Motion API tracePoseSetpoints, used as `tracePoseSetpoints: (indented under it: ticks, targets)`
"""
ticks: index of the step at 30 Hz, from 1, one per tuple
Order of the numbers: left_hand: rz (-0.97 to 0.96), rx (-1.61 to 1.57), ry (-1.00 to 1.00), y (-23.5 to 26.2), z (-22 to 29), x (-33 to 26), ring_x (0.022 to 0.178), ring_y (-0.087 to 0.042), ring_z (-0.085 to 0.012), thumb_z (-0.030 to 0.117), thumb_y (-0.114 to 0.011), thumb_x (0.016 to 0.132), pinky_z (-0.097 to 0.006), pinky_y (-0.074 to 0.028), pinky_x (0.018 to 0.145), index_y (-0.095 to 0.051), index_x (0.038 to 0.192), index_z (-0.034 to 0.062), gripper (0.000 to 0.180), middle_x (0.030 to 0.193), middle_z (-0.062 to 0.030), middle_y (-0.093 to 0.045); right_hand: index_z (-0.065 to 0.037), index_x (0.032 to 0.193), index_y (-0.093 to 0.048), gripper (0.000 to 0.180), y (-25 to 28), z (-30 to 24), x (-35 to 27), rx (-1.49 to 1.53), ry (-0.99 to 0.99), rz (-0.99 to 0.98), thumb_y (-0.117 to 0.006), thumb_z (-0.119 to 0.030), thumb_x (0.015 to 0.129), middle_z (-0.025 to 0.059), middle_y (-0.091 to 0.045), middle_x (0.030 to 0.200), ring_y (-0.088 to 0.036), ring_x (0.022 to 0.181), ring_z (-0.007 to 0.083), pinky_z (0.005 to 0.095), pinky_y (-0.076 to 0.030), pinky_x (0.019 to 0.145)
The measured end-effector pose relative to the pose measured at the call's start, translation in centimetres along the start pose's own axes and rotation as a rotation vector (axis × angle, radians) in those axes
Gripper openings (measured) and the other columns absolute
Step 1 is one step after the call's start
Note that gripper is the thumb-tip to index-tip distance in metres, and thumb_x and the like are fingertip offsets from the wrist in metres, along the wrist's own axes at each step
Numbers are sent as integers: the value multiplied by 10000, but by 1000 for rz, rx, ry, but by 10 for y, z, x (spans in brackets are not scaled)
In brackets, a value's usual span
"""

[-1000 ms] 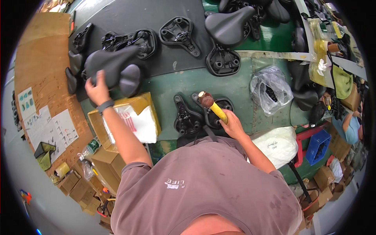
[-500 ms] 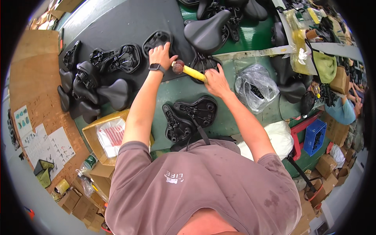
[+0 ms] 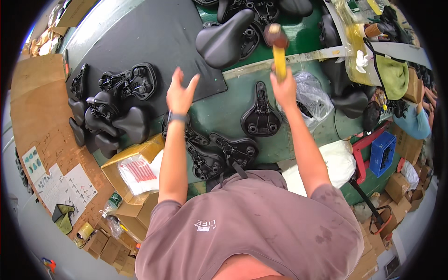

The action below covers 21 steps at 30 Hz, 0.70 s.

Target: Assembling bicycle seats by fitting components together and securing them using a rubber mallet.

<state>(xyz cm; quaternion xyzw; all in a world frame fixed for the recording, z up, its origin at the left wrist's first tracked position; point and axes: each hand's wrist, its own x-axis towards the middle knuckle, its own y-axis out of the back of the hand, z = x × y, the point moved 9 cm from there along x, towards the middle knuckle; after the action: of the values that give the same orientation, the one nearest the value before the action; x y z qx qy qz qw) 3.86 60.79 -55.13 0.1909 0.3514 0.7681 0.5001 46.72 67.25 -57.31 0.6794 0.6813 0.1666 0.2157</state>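
Note:
In my right hand [image 3: 284, 88] is a mallet [image 3: 279, 58], gripped by its yellow handle, its reddish-brown head pointing away from me. My left hand [image 3: 180, 94] is open above the edge of the black mat [image 3: 140, 35], fingers apart, holding nothing. A black bicycle saddle [image 3: 261, 114] lies underside up on the green bench, left of my right forearm. Two more upturned saddles [image 3: 237, 150] [image 3: 204, 161] lie close to my body. Another [image 3: 193, 135] is partly hidden by my left forearm.
Saddles [image 3: 137, 123] are heaped at the left, and several more, including an upright one [image 3: 225, 39], lie at the far side. A clear plastic bag [image 3: 312, 100] with dark parts stands beside my right forearm. Near my left elbow sits a cardboard box [image 3: 123, 161]. A blue crate [image 3: 382, 153] is at the right.
My right hand has moved the mallet away and to the right. My left hand has left the saddle on the mat. Two upturned saddles now lie nearer me on the bench.

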Motion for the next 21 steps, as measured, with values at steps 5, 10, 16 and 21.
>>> tracePoseSetpoints:
  ticks: [5, 10, 16, 21]
  targets:
    - [-314, -797, 468, -162, 13, 91, 1389, -650, -408, 530, -1002, 819, -493, -496, 1208, -419, 1619, -145, 1198, 1545, -294, -620, 31, 1255, -640, 463, -22, -7, 194, -146, 157, 362, -852, -242, 947, 292, -720, 1253, -691, 1163, 518, 559, -562, 1001]
    - [-269, -1220, 691, -162, 5, 73, 1199, -727, -298, 269, -995, 891, -492, -617, 1006, -579, 1468, -54, 781, 1357, -165, -714, 14, 1211, -634, 518, -56, 19, 247, -262, 57, 299, -894, -301, 892, 277, -708, 1245, -680, 1181, 502, 571, -557, 1019]
    - [125, -544, -96, 26, 76, 23, 1147, -645, -207, 120, -981, 834, -362, -530, 1019, -626, 1373, -32, 663, 1257, -106, -690, 3, 1221, -642, 620, -60, 17, 191, -314, 4, 317, -909, -404, 837, 263, -701, 1238, -697, 1148, 495, 565, -567, 1004]
    - [58, 325, -532, 25, 44, -17, 1069, -643, -396, -4, -896, 711, -501, -533, 948, -694, 1255, 86, 587, 1143, -146, -672, 38, 1166, -638, 518, 0, 6, 108, -279, -15, 353, -882, -310, 870, 285, -681, 1171, -662, 1117, 510, 570, -545, 954]
